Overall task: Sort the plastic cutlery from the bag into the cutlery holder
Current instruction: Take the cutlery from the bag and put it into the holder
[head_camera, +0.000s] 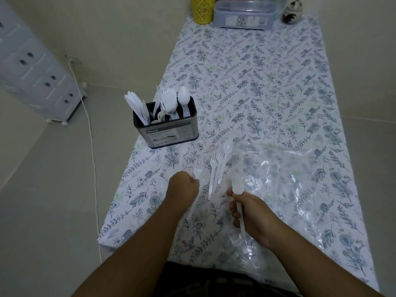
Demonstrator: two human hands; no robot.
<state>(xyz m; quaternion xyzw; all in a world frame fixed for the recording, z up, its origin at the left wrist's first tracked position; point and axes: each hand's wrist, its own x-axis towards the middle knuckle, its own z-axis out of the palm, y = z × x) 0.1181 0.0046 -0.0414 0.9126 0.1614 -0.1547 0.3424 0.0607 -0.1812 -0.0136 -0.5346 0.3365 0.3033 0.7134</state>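
Two hands, each gripping a white plastic fork over a floral tablecloth (267, 86).

The left hand (182, 187) pinches one fork (197, 170); the right hand (250, 213) grips another fork (236, 187) beside the clear bag (278, 179). The cutlery holder (166, 123) stands upright, holding knives, forks, spoons.

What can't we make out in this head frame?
- Left hand: its fingers face away from the head view, so the grip on the fork is hidden.
- Cutlery holder: the walls hide the dividers and the lower ends of the cutlery.
- Plastic bag: glare and creases; whether anything remains inside is unclear.
- Holder's label text: too small.
- Right hand: covers the middle of its fork.
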